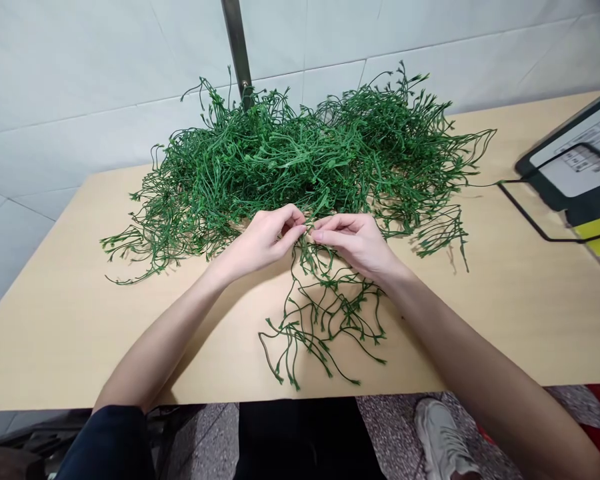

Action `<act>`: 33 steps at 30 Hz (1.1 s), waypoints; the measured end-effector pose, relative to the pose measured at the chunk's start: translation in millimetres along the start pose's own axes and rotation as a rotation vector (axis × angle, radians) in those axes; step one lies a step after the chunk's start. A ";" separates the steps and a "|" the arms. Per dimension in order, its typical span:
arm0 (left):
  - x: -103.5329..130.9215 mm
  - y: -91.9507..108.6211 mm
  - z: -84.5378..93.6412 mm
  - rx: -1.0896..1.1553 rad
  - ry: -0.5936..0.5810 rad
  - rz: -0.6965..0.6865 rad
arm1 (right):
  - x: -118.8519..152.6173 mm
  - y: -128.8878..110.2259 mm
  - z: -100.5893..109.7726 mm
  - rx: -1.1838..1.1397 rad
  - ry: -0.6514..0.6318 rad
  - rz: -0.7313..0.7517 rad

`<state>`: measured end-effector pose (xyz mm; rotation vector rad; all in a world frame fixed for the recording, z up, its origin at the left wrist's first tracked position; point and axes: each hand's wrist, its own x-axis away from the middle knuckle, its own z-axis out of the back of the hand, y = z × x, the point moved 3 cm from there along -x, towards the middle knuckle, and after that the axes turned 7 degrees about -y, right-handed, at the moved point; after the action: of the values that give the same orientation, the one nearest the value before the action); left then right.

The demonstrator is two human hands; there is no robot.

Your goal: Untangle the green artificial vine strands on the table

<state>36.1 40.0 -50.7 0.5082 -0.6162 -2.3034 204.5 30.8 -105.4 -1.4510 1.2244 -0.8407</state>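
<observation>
A large tangled heap of green plastic stems (290, 153) lies along the back of the table. At the heap's front edge, my left hand (271, 239) pinches a green stem between thumb and fingers. My right hand (355, 241) is close beside it on the right, its thumb and fingertips pinched on the same green strands. The fingertips of both hands nearly meet. Below them a looser bunch of green stems (325, 327) spreads toward the table's front edge. Exactly how the strands join between my fingers is too small to tell.
The light wooden table (70, 320) stands against a tiled wall. A metal post (237, 50) rises behind the heap. At the right are a dark-framed panel with a printed sheet (577, 160) and a thin black wire frame (523, 212). A shoe (443, 437) shows below the table.
</observation>
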 end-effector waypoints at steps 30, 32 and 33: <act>0.8 4.0 -1.5 -0.123 -0.011 -0.072 | 2.2 -4.6 -6.5 -0.106 -0.140 -0.206; 0.6 3.5 -0.8 -0.109 -0.014 -0.067 | 0.9 -3.7 -5.8 -0.150 -0.118 -0.187; 0.6 3.2 -0.6 -0.103 -0.014 -0.066 | 0.3 -2.8 -5.5 -0.163 -0.109 -0.180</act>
<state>37.7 37.3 -49.5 0.4705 -0.4906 -2.3885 200.1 29.1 -101.4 -1.7369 1.1132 -0.7842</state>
